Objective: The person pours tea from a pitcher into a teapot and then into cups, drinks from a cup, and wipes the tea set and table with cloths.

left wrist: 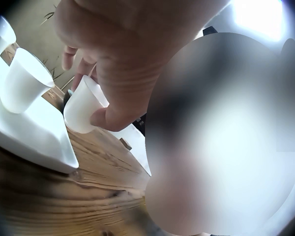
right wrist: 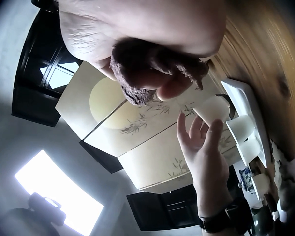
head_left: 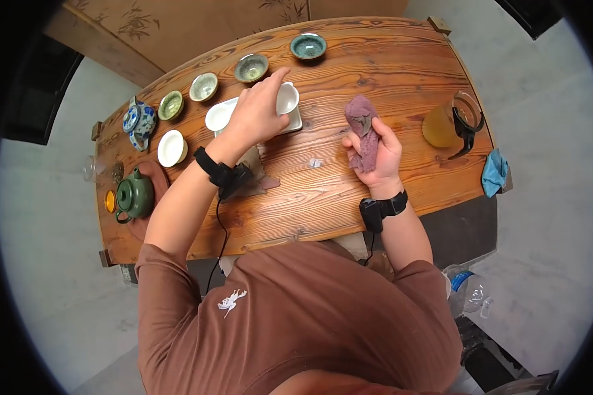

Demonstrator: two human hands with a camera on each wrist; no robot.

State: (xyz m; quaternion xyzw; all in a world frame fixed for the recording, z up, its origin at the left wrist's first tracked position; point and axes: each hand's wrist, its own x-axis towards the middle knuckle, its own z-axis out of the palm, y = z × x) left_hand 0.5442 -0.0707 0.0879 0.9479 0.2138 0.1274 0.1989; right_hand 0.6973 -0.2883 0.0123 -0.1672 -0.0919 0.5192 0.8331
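By the counter's near edge, a brown shirt (head_left: 296, 309) was worn, and both forearms were reached forward over the wood. A crumpled purple cloth (head_left: 369, 155) was gripped in the right hand (head_left: 383, 166), its fingers curled round the bundle and the thumb pressed on top, probably so that the loose folds were kept together. Beside the left wrist, a ragged beige cloth (head_left: 252, 178) was laid flat, and a small white scrap (head_left: 315, 162) was left between the two arms.

Farther in, a white cup (left wrist: 81, 110) was pinched by the left hand (head_left: 257, 118) between thumb and fingers, its rim seemingly left free. It was tilted at the end of the white tray (left wrist: 44, 142); whether its base touched could not be told. Two more white cups were stood upright on the tray, probably grouped there to be kept together.

To the left, a green teapot (head_left: 135, 196) and a white bowl (head_left: 172, 148) were set down. To the right, a glass pitcher (head_left: 443, 125) of yellowish liquid was placed, its black handle turned towards the near side, perhaps for an easy grip. Beyond the tray, four small bowls (head_left: 251, 68) were spaced in a curved row, seemingly so that each could be reached separately.
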